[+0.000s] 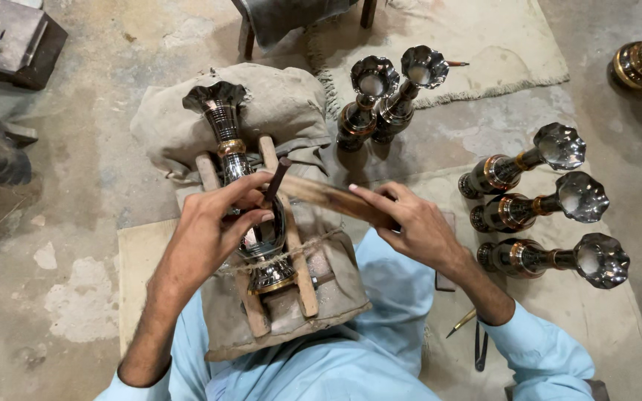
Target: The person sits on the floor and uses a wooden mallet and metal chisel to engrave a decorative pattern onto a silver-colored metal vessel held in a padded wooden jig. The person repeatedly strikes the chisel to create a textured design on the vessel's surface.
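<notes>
Head view: left hand [221,223] is pinching a chisel [276,180] onto the vase [243,200] lying strapped in a wooden cradle [295,256] on the lap, right hand [410,223] is gripping a mallet [336,199]; an off-centre blow could be skidding the tip, scarring metal or fingers.

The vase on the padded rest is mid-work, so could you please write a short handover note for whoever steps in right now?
Left hand: holds a thin dark punch, tip down on the body of the metal vase.
Right hand: grips a wooden mallet, its head next to the punch top.
The vase lies between two wooden slats, tied with twine, on a cloth cushion.
Done or left: cannot tell how much of the surface is worked.
Five similar vases nearby: two standing, three lying on the mat. Small tools lie by the right forearm.
</notes>
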